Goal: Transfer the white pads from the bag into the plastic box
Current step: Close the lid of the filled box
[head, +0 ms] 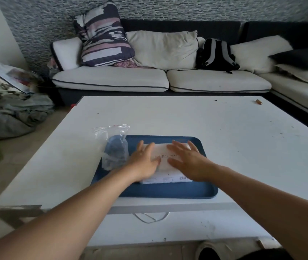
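Resting flat with fingers spread, two bare hands lie on one rectangular white pack [165,166] printed with faint lettering and a small barcode; the left hand [143,160] covers its left part and the right hand [187,162] its right part, neither curled round anything. Whether this pack is the box or the pads' wrapping cannot be told. It lies flat in one shallow blue tray [168,191] with rounded corners and a smooth raised rim. One clear, crinkled plastic bag [114,145] with a red-edged zip strip stands slumped at the tray's left edge, just beside the left hand (its contents are too blurred to make out). The tray sits near the front of one smooth white table [224,137], lightly speckled with marks, with one small brown object [259,102] at its far right. Behind stands one pale cushioned sofa [112,79] holding one striped pillow [103,34] and one black backpack [216,54]
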The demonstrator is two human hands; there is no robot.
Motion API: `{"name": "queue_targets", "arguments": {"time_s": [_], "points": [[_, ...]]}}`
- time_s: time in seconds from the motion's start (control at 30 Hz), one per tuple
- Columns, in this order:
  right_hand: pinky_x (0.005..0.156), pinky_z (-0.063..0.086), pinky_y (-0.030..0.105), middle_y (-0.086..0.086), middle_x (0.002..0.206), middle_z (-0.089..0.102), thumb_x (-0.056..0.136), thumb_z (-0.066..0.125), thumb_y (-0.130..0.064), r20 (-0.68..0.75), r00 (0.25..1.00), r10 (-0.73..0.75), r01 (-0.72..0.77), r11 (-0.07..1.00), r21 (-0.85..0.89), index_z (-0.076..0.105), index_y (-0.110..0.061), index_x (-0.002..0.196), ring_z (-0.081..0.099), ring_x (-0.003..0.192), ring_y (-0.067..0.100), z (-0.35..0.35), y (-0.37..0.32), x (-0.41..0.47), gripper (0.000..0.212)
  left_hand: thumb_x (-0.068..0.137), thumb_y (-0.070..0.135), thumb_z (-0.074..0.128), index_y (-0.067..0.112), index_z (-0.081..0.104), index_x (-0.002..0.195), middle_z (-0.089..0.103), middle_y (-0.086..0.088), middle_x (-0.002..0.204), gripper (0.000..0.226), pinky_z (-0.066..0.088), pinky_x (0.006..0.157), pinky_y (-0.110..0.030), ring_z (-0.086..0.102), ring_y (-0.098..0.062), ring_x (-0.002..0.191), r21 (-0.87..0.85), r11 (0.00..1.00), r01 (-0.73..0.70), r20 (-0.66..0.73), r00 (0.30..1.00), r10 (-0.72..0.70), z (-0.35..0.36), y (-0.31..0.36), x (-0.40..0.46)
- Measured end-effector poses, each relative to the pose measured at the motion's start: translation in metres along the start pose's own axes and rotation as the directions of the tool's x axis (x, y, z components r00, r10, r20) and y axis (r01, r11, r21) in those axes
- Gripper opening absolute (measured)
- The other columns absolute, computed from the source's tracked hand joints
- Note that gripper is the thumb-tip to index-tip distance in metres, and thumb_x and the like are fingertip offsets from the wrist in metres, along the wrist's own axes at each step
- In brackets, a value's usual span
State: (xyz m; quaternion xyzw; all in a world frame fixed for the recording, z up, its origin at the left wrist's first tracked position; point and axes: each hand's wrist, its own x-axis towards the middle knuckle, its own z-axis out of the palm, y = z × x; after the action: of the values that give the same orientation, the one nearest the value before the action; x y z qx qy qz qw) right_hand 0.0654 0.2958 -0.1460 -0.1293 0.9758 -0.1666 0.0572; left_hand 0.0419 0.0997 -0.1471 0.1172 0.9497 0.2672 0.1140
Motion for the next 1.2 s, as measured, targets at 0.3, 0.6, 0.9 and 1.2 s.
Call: {"name": "queue_targets", "arguments": {"time_s": [0.3,0.6,0.9,1.2], "points": [[0.122,0.019,0.041,-0.004,0.166,0.016,0.098,0.001,-0.051,-0.234,0.972,0.034,-0.081,0.977,-0.197,0.021,-0.03,0.157,0.01,0.154,0.02,0.035,-0.013,-0.003,0.065,0.108,0.041,0.022,0.02,0.016,0.161,0.004,-0.008,0.169,0.057,0.022,0.12,-0.047,0.021,-0.042,0.147,0.245,0.958,-0.15,-0.139,0.972,0.188,0.029,-0.017,-0.002],[0.094,0.049,0.041,-0.001,0.124,0.064,0.102,0.035,-0.037,-0.481,0.869,0.113,-0.015,0.979,0.203,0.065,-0.022,0.116,0.059,0.111,0.02,0.003,-0.034,0.038,0.037,0.092,0.046,0.058,0.017,0.065,0.109,0.069,-0.004,0.108,0.034,0.05,0.073,-0.034,0.064,-0.029,0.096,0.135,0.991,-0.004,-0.645,0.759,0.091,-0.064,-0.011,-0.002],[0.089,0.048,0.033,-0.001,0.117,0.065,0.102,0.046,-0.032,-0.375,0.925,-0.059,0.155,0.961,0.23,0.067,-0.017,0.11,0.059,0.106,0.018,0.018,-0.066,0.055,0.027,0.085,0.016,0.068,0.025,0.075,0.092,0.068,-0.006,0.112,0.012,0.047,0.073,-0.03,0.062,-0.027,0.088,0.096,0.971,0.221,-0.355,0.919,-0.174,-0.053,-0.113,0.007],[0.082,0.062,0.04,0.006,0.123,0.064,0.083,0.076,-0.046,0.005,0.969,0.248,-0.075,0.274,0.959,0.051,-0.013,0.133,0.068,0.104,0.026,-0.048,-0.089,0.039,0.066,0.088,0.011,0.075,0.013,0.073,0.093,0.07,0.001,0.097,0.006,0.057,0.076,-0.025,0.067,-0.015,0.088,-0.122,0.906,-0.405,-0.652,0.721,0.235,-0.068,-0.004,-0.009]]}}
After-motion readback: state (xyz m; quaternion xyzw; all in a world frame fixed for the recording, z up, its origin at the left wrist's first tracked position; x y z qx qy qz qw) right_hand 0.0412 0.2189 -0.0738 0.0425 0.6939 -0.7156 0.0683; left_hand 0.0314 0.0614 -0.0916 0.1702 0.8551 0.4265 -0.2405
